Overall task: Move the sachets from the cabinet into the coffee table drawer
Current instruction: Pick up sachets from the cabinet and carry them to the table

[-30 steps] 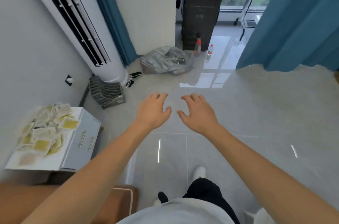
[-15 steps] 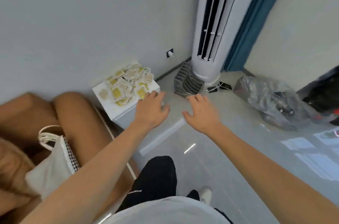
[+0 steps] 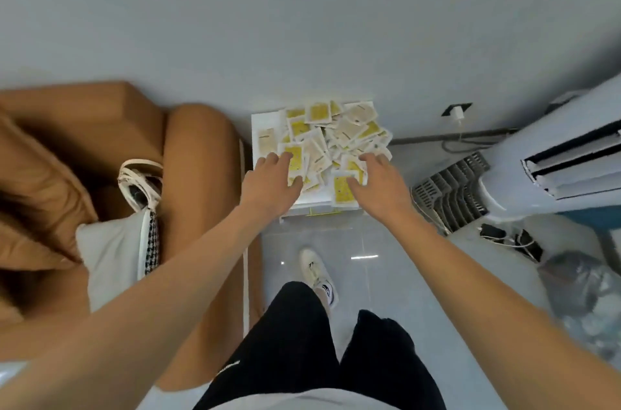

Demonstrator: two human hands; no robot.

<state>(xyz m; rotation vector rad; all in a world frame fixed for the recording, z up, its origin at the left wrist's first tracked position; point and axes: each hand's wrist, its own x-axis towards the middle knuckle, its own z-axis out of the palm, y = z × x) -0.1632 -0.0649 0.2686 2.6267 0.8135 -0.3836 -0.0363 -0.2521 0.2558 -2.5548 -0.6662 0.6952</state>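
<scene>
Because both hands are stretched out over the heap at once, the step in hand is judged to be a two-handed gathering of sachets.

Cabinet: small white square-topped cabinet (image 3: 268,122) standing against the grey wall, beside the tan leather sofa (image 3: 100,127).
Sachets: loose pile of flat white and yellow paper sachets (image 3: 336,137) covering most of the cabinet top, thickest toward its right edge; a few overhang the front edge. Only the back-left corner shows bare.
Left hand: left hand (image 3: 270,183) lies over the front-left part of the top, fingers spread and nearly straight, tips over the nearest sachets; it holds nothing. Contact cannot be confirmed.
Right hand: right hand (image 3: 379,186) lies over the front-right part, fingers extended and slightly fanned, holding nothing.
Reason for posture: hands flank the pile, likely so it can be raked together and lifted in bulk.
Drawer: the coffee table drawer is out of view.
Progress: no sachet lifted yet.
Risk: slick, overlapping packets at the front edge may slide to the floor.
</scene>
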